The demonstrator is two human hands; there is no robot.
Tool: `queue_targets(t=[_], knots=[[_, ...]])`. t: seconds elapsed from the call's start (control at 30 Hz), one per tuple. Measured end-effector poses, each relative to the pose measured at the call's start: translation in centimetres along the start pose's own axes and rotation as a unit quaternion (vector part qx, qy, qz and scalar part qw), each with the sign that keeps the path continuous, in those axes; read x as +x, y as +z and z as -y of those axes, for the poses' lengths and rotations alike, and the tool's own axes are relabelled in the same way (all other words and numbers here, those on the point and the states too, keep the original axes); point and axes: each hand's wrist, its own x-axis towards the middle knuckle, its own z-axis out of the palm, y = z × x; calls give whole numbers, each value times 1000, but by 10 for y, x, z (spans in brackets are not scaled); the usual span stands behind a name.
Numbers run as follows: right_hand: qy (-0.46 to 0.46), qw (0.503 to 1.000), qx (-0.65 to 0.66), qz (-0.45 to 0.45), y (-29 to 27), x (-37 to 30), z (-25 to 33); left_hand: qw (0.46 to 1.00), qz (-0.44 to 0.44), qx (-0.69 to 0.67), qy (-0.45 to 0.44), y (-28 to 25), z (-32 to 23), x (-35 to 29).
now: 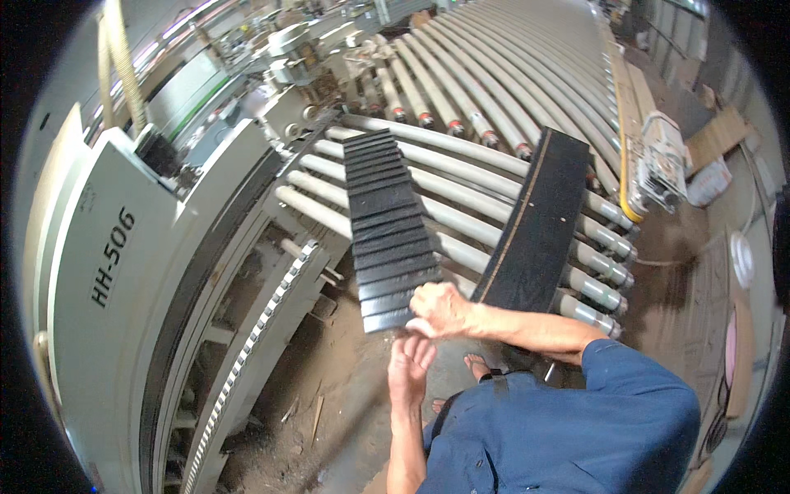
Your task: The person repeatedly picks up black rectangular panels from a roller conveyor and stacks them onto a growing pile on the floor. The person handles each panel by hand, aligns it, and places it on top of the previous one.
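Observation:
A row of narrow black strips [387, 222] lies side by side across the white conveyor rollers, forming a long ribbed panel that runs away from me. At its near right corner my right hand [443, 309] has its fingers bent round the end of the nearest black strip [387, 319], thumb below. Just under that corner, my left hand [409, 366] is raised, fingers pointing up toward the right thumb and a little apart; I see nothing in it. To the right, a stack of flat black boards [539, 222] rests on the same rollers, partly behind my right forearm.
A large pale machine [115, 280] with a toothed track [247, 354] stands at the left. More rollers [510, 74] stretch toward the back. A white motor unit [661, 160] sits at the right, beside cardboard [716, 140]. Wood scraps [318, 416] lie on the floor.

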Motion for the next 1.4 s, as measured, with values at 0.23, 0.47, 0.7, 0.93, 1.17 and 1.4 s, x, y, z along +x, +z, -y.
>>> queue_targets(t=[0.23, 0.47, 0.7, 0.93, 1.17, 1.4], knots=[[15, 997, 77, -10, -36, -35, 59, 996, -32, -77, -7, -18, -1, 6], [438, 706, 492, -260, 0, -44, -21, 999, 14, -28, 23, 41, -53, -33], [452, 526, 619, -368, -50, -42, -16, 996, 91, -10, 11, 44, -45, -53], [491, 597, 449, -448, -83, -124, -33, 985, 148, -8, -93, 59, 1, -30], [619, 718, 97, -301, -77, -196, -97, 968, 123, -17, -216, 91, 42, -7], [597, 711, 109, -355, -62, -163, -103, 926, -22, 156, -344, 53, 62, 11]])
